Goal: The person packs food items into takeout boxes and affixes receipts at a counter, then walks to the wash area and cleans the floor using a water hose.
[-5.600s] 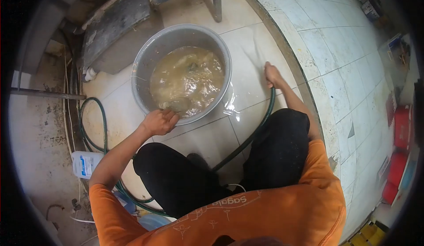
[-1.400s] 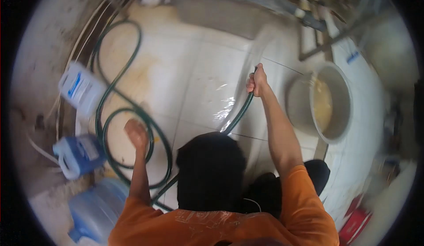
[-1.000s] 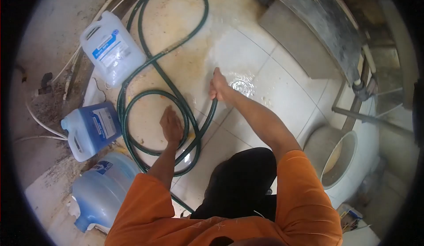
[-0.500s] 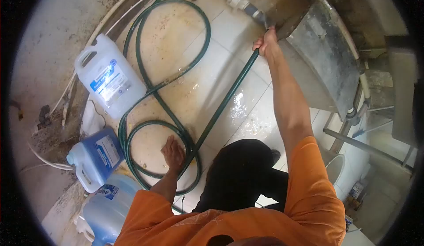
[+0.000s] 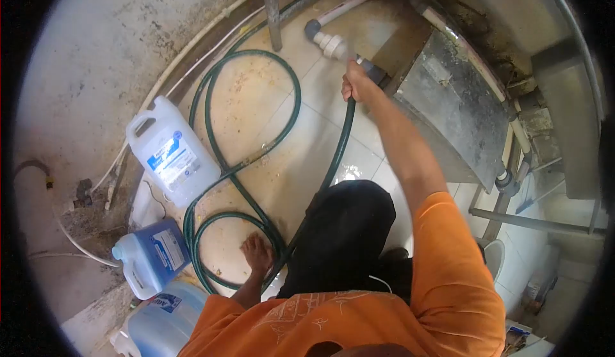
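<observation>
My right hand (image 5: 357, 83) is closed around a green hose (image 5: 343, 136) close to its end, beside a grey and white pipe fitting (image 5: 333, 44). A blurred pale streak, seemingly water, rises from the hose end. My left hand (image 5: 257, 254) is low over the tiled floor, inside the small loop of the coiled hose, with its fingers apart and nothing in them. The hose runs from the coil past my dark-clothed knee up to my right hand. Whether my left hand touches the floor or the hose is hard to make out.
Left of the coil stand a white jug (image 5: 176, 155), a jug of blue liquid (image 5: 157, 254) and a larger clear blue container (image 5: 168, 322). A grey metal panel (image 5: 455, 107) slopes at the right. A vertical pipe (image 5: 271, 11) meets the wet, stained floor.
My right hand has moved left and slightly down with the hose, which now bends more. The view has shifted, showing more wall and piping. My left hand stays within the coil.
</observation>
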Motion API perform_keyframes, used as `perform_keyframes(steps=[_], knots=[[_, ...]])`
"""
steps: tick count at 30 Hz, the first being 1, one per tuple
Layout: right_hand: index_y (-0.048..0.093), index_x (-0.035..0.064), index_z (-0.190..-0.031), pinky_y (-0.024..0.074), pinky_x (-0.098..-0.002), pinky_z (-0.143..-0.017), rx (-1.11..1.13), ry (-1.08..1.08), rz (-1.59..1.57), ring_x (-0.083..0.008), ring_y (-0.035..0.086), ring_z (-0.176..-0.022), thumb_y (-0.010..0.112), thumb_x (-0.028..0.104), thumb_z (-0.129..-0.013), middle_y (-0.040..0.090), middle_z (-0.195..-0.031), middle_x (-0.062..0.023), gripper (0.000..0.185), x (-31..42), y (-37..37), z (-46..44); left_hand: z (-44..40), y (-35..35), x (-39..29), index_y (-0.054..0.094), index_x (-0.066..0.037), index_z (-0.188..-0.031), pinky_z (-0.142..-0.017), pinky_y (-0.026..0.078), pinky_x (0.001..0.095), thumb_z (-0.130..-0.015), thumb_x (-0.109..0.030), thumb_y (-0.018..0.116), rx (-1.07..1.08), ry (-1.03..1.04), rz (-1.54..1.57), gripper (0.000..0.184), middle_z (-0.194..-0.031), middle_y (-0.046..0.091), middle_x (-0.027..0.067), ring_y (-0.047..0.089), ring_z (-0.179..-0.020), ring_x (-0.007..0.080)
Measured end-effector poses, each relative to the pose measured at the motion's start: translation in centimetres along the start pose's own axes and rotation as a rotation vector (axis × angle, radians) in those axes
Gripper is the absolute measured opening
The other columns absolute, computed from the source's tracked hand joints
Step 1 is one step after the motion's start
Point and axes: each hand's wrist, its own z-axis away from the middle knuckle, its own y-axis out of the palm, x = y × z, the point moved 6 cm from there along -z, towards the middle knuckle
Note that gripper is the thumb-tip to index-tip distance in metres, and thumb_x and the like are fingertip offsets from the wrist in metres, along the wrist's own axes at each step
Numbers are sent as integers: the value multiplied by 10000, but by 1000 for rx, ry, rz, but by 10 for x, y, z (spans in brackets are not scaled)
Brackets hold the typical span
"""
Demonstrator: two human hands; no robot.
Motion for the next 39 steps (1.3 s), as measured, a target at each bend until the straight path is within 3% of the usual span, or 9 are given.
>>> perform_keyframes(steps=[2, 8, 11, 16, 18, 26, 28, 35, 39], knots=[[239, 188, -560, 189, -306, -349, 33, -128, 58, -150, 202, -348, 292, 602, -945, 184, -467, 25, 568, -17, 8, 19, -31, 7, 10, 491, 9, -1086, -922, 330, 550, -716, -150, 607, -3, 54, 63, 419, -1220, 486, 269, 466, -1078, 428], [246, 193, -557, 158, -321, -359, 59, 116, -229, -147, 175, -368, 342, 587, -879, 173, -484, 38, 518, -165, -6, -24, -65, 12, 26, 476, 2, -995, -839, 337, 536, -654, -188, 598, -32, 49, -78, 409, -1006, 468, 267, 434, -958, 425], [338, 144, -621, 220, -364, -341, -5, 116, -358, -172, 259, -374, 319, 566, -926, 241, -488, 6, 521, -200, 2, -46, -77, 2, 19, 527, -26, -900, -820, 347, 523, -661, -171, 595, 151, -173, 68, 288, -977, 478, 238, 442, -938, 416], [400, 124, -767, 236, -364, -337, -185, 45, -358, -183, 286, -389, 326, 547, -948, 302, -541, -17, 466, -174, 18, -75, -79, -1, 18, 545, -37, -897, -794, 357, 508, -679, -124, 578, 118, -157, 2, 238, -969, 497, 208, 462, -913, 398], [415, 122, -850, 254, -365, -331, -226, -42, -412, -184, 321, -406, 316, 537, -959, 337, -578, -27, 441, -154, 8, -90, -78, -8, 14, 552, -30, -905, -790, 362, 498, -690, -119, 580, -55, -34, 75, 234, -969, 503, 201, 472, -912, 387], [395, 146, -749, 255, -332, -416, -419, -86, -427, -175, 318, -483, 305, 575, -964, 346, -610, -5, 488, -99, -69, -144, -82, -2, 15, 576, -28, -912, -800, 361, 479, -686, -135, 590, 123, -131, -41, 251, -966, 512, 192, 480, -920, 381], [505, 104, -1124, 434, -447, -469, -394, -53, -464, -260, 496, -551, 332, 600, -962, 519, -756, -125, 549, -105, -70, -155, -84, -3, 14, 582, -27, -907, -802, 360, 472, -684, -139, 592, 143, -167, -58, 249, -960, 513, 189, 480, -919, 378], [490, 124, -1036, 356, -400, -423, -376, -67, -409, -217, 411, -490, 271, 658, -961, 434, -662, -70, 581, -102, -56, -142, -67, 18, 34, 542, -14, -970, -810, 358, 483, -669, -165, 617, 130, -112, -42, 344, -1020, 496, 211, 468, -952, 387], [339, 123, -729, 183, -327, -357, -124, -14, -309, -163, 207, -368, 276, 535, -962, 253, -529, -19, 477, -92, 26, -89, -63, 22, 38, 515, -2, -968, -812, 355, 528, -656, -158, 624, 120, -139, -17, 366, -1023, 483, 227, 463, -954, 400]])
